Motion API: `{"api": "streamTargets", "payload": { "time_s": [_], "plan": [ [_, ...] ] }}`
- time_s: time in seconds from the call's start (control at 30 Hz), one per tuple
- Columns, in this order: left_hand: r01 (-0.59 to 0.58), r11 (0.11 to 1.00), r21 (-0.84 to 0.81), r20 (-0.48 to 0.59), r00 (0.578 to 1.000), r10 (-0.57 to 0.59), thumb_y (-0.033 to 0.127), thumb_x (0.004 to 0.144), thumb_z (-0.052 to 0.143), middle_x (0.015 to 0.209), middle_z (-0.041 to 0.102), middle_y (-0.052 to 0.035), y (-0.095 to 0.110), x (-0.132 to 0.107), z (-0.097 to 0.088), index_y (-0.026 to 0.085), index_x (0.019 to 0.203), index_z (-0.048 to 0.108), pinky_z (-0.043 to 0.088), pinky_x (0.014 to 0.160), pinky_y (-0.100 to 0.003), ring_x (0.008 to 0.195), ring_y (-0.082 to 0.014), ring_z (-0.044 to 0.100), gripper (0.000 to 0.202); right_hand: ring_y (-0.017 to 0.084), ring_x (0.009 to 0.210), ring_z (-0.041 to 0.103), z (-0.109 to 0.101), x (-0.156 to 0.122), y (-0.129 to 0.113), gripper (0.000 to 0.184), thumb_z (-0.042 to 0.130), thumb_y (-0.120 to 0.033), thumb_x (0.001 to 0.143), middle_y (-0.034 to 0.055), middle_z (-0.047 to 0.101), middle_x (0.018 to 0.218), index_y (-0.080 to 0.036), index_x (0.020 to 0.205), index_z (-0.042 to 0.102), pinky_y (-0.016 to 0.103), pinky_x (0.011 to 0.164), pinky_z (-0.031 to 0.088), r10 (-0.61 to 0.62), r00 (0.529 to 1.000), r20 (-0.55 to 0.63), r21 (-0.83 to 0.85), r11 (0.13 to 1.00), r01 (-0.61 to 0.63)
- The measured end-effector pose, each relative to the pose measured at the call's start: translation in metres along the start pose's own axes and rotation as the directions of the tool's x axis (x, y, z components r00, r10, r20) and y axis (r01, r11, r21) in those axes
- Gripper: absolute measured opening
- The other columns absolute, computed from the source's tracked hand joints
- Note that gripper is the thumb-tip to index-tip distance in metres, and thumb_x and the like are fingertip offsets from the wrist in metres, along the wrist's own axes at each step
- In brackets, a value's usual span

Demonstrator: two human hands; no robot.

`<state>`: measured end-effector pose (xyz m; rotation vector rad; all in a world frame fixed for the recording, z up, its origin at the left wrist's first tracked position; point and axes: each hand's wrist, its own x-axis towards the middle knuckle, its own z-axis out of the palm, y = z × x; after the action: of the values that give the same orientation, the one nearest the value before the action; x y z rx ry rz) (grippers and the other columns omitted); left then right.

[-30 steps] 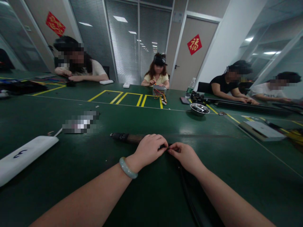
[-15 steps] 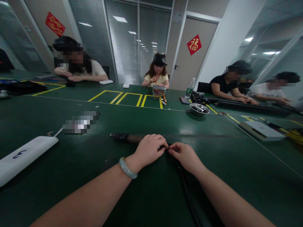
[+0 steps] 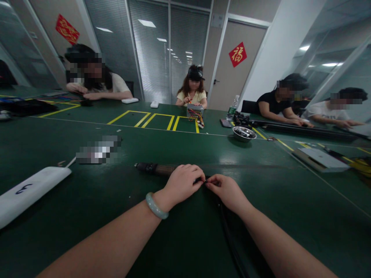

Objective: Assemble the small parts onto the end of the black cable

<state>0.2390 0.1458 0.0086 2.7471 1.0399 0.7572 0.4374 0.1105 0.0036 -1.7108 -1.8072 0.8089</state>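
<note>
black cable (image 3: 228, 235) lay on the green table (image 3: 95, 197), in the part close to the person. it ran from the fingertips of the two hands down toward the near edge, along the inner side of the right forearm, where it was very dark and not easy to follow. the right hand (image 3: 228, 193) was closed in a pinch: its thumb and forefinger gripped the upper end of the cable. the left hand (image 3: 184, 183) was curled, and its thumb and fingers gripped a small dark piece (image 3: 198, 180), of which only a little could be seen. the fingertips of both hands were just beside each other; whether the piece and the cable were joined, i could not tell. a pale green bracelet (image 3: 156, 205) was around the left wrist.

behind the left hand lay a dark rod (image 3: 164, 170) with a brown middle, and its narrow tip pointed toward the left edge of the table; the other end was hidden by the hand. near the left edge was a white block (image 3: 34, 193) with a handwritten mark. a metal bowl (image 3: 243, 139) stood farther away, to the right, with some small things inside. close to the far edge was a grey box (image 3: 193, 111) with coloured wires, and a co-worker (image 3: 185, 94) sat behind it.
</note>
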Motion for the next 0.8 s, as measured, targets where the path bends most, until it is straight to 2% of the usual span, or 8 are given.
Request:
{"api": "streamTargets", "payload": {
  "time_s": [0.8],
  "plan": [
    [0.015, 1.0, -0.025, -0.008, 1.0, -0.015, 0.024, 0.086, 0.061, 0.102, 0.063, 0.0014, 0.0015, 0.0007, -0.0014, 0.024, 0.092, 0.062, 0.041, 0.084, -0.036, 0.096, -0.0195, 0.056, 0.006, 0.016, 0.073, 0.065, -0.0014, -0.0014, -0.0026, 0.02, 0.061, -0.035, 0.081, 0.0012, 0.072, 0.085, -0.02, 0.092, 0.069, 0.025, 0.063, 0.044, 0.02, 1.0, 0.006, 0.017, 1.0, -0.02]
  ]
}}
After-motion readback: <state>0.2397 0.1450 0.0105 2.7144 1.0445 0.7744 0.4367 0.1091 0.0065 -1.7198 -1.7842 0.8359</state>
